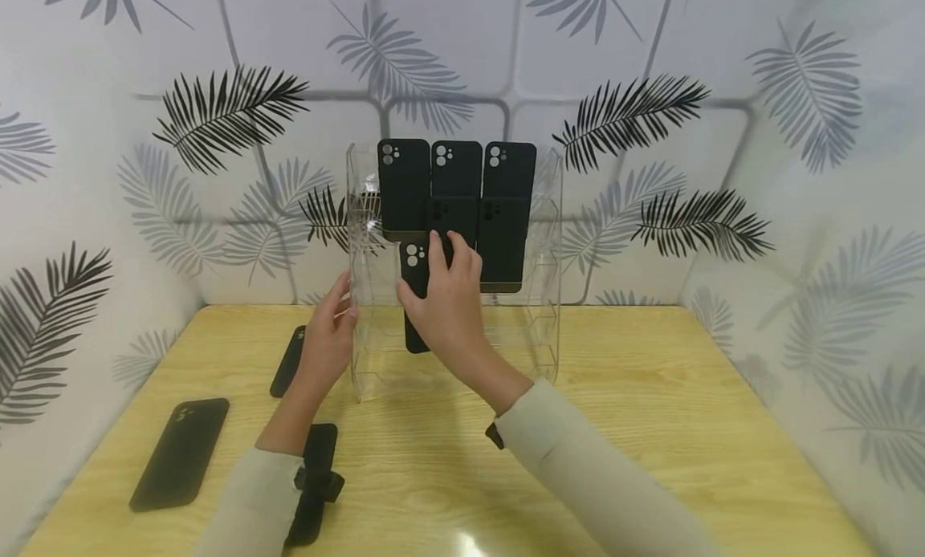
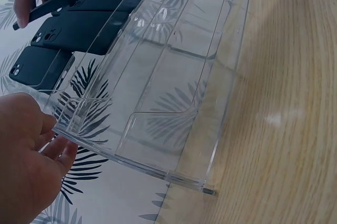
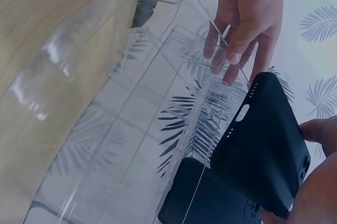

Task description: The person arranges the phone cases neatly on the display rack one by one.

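A clear acrylic stepped rack (image 1: 545,316) stands on the table. My left hand (image 1: 328,336) grips its left side panel, thumb on one face and fingers on the other, as the left wrist view (image 2: 26,155) shows. My right hand (image 1: 455,300) holds a black phone case (image 3: 263,134) by its edges in front of the rack, tilted and apart from the lower tiers. Black phone cases stand on the upper tiers: one at the left (image 1: 405,184), others overlapping in the middle (image 1: 455,168) and at the right (image 1: 506,244). My right hand partly covers the middle ones.
On the wood-grain table (image 1: 650,428) a black phone case (image 1: 181,453) lies at the far left. Another case (image 1: 286,363) lies behind my left forearm, and a third (image 1: 320,449) is partly hidden by my left sleeve. A leaf-patterned wall covering (image 1: 621,43) surrounds the table.
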Action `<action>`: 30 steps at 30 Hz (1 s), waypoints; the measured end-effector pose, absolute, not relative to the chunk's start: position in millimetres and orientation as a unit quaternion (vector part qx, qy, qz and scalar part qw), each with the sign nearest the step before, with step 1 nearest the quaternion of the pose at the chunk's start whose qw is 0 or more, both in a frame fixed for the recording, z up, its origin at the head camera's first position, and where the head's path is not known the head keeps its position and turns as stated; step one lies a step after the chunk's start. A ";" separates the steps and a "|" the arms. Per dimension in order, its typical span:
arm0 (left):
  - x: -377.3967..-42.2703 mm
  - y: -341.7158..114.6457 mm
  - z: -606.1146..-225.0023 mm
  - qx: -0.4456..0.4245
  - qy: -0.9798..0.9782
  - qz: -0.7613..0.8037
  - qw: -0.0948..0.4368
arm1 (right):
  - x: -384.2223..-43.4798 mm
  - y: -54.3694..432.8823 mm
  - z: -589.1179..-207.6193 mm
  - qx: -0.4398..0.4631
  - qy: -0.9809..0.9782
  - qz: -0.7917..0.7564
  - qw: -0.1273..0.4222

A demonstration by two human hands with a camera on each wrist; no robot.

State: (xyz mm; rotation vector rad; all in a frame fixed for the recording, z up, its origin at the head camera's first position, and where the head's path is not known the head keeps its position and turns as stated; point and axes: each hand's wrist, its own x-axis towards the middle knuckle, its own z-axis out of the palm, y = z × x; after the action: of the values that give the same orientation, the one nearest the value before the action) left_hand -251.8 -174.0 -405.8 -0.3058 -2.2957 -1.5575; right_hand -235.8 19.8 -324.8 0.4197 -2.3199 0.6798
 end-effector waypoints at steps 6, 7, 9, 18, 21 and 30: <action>-251.6 -175.2 -405.4 -0.105 -0.812 -0.546 0.175 | -252.6 6.4 -315.1 0.148 -0.883 0.276 0.350; -251.5 -175.3 -405.3 -0.104 -0.813 -0.545 0.175 | -255.6 4.1 -313.6 0.145 -0.882 0.277 0.353; -251.4 -175.4 -405.1 -0.102 -0.814 -0.544 0.177 | -261.6 0.0 -311.1 0.139 -0.880 0.279 0.358; -251.8 -175.4 -404.4 -0.100 -0.816 -0.543 0.173 | -286.3 -15.5 -300.3 0.116 -0.870 0.271 0.394; -252.3 -174.9 -404.6 -0.099 -0.816 -0.542 0.172 | -292.7 -20.2 -296.2 0.110 -0.870 0.269 0.398; -253.1 -174.9 -404.3 -0.097 -0.816 -0.542 0.173 | -305.6 -34.5 -294.1 0.099 -0.873 0.257 0.402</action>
State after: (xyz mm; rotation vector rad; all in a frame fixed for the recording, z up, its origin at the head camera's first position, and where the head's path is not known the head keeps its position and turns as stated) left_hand -253.1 -174.9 -404.3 -0.2749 -2.3151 -1.5385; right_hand -305.6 -34.5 -294.1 0.2511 -2.2066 0.6503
